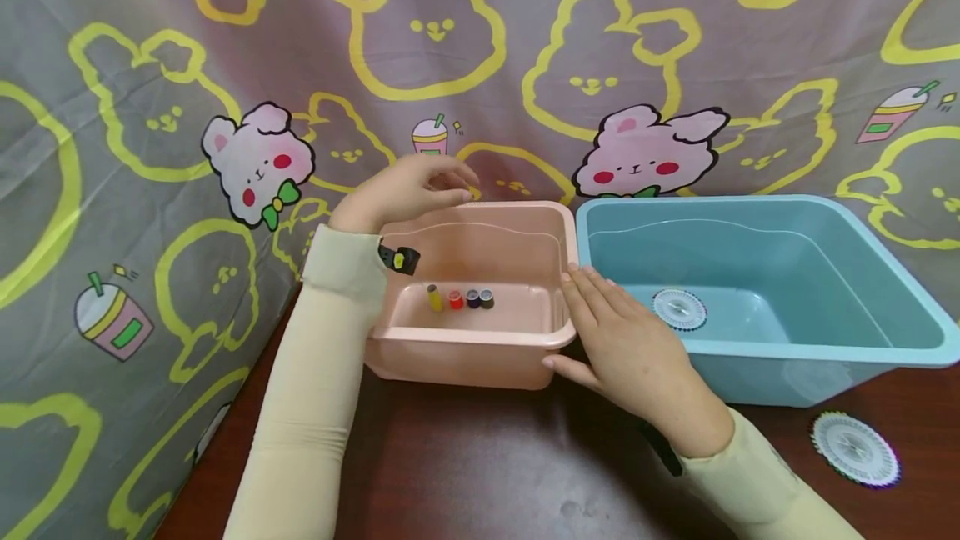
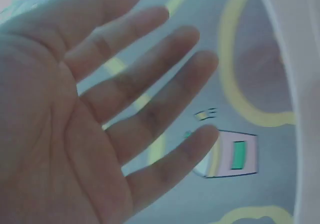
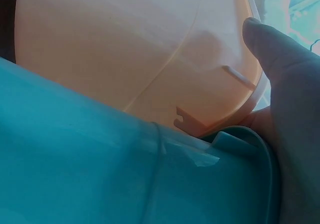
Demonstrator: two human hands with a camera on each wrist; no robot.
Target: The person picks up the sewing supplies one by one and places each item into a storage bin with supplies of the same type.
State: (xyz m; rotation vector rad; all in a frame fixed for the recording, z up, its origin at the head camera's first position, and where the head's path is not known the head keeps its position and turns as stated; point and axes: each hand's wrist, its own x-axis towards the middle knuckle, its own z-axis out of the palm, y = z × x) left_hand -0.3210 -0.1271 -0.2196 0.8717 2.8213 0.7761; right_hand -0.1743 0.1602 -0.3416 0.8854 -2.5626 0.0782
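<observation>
My left hand point(image 1: 420, 186) hovers over the far left rim of the pink basin point(image 1: 457, 363). In the left wrist view its palm faces the camera, fingers spread and holding nothing. My right hand point(image 1: 637, 348) lies with straight fingers at the pink basin's right rim, beside the blue basin point(image 1: 780, 352). Its thumb point(image 3: 272, 44) touches the pink rim's corner in the right wrist view. On the pink basin's floor stand a yellow cylinder point(image 1: 435, 298), a red spool point(image 1: 456, 300) and two dark spools point(image 1: 480, 299). Inside the blue basin lies a wheel of pins point(image 1: 679, 309).
Another wheel of pins point(image 1: 855, 448) lies on the dark wooden table point(image 1: 465, 465), in front of the blue basin at right. A printed cloth point(image 1: 517, 48) hangs close behind both basins and along the left side. The basins stand side by side.
</observation>
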